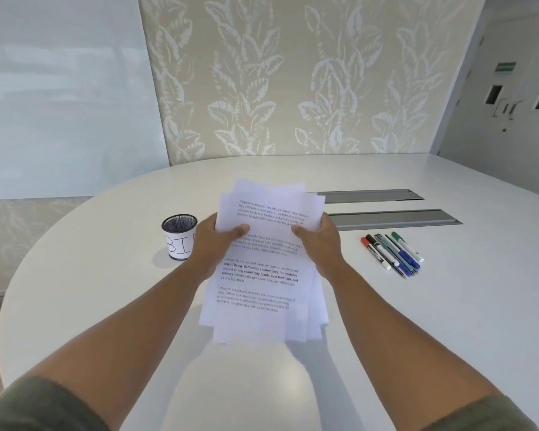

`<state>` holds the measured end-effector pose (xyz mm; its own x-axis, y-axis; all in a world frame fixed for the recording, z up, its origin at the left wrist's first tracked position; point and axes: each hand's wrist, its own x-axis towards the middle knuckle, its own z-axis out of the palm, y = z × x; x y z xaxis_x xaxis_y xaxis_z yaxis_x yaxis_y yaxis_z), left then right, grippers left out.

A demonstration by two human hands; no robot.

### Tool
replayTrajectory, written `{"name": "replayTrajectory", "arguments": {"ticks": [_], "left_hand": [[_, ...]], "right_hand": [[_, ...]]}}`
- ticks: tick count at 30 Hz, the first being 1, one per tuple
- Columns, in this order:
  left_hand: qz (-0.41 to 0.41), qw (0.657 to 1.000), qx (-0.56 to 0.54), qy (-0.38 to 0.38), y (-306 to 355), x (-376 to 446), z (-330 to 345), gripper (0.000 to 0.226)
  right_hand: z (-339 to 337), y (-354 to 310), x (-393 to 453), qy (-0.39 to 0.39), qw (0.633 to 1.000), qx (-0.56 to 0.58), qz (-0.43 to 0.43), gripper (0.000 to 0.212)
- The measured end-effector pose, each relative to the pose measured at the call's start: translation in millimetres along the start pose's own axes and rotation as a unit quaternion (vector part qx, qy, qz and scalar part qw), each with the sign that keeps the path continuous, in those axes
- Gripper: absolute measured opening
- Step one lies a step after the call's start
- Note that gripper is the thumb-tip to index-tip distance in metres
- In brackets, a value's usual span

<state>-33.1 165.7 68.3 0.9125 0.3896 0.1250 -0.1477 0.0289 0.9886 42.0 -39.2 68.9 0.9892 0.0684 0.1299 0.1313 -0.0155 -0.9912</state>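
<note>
Printed paper stack (263, 265) between left hand (213, 241) and right hand (319, 241), above table (448, 321)

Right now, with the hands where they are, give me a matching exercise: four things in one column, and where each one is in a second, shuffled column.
Things:
1. sheaf of papers
2. mesh cup
3. markers
4. grey strips

Places:
A. standing on the table, just beyond the left hand
B. set into the tabletop, on the far side
C. gripped between the left hand and the right hand, above the table
D. lying side by side on the table, out past the right hand

Pairs: 1-C, 2-A, 3-D, 4-B
</note>
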Motion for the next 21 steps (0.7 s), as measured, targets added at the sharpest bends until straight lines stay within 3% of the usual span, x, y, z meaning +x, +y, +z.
{"name": "replayTrajectory", "arguments": {"ticks": [9,16,21], "left_hand": [[0.119,0.992,-0.034,0.019,32.3,12.8,12.7,0.042],[0.099,0.995,-0.022,-0.013,28.7,8.6,10.0,0.037],[0.058,0.995,0.051,-0.056,11.6,4.8,8.5,0.032]], "right_hand": [[-7.6,-37.4,9.0,0.054,0.992,0.077,-0.089,0.031],[-13.6,-27.2,5.0,0.010,0.995,0.070,-0.078,0.033],[-14.9,-6.1,-4.3,-0.019,0.999,0.016,-0.042,0.035]]}}
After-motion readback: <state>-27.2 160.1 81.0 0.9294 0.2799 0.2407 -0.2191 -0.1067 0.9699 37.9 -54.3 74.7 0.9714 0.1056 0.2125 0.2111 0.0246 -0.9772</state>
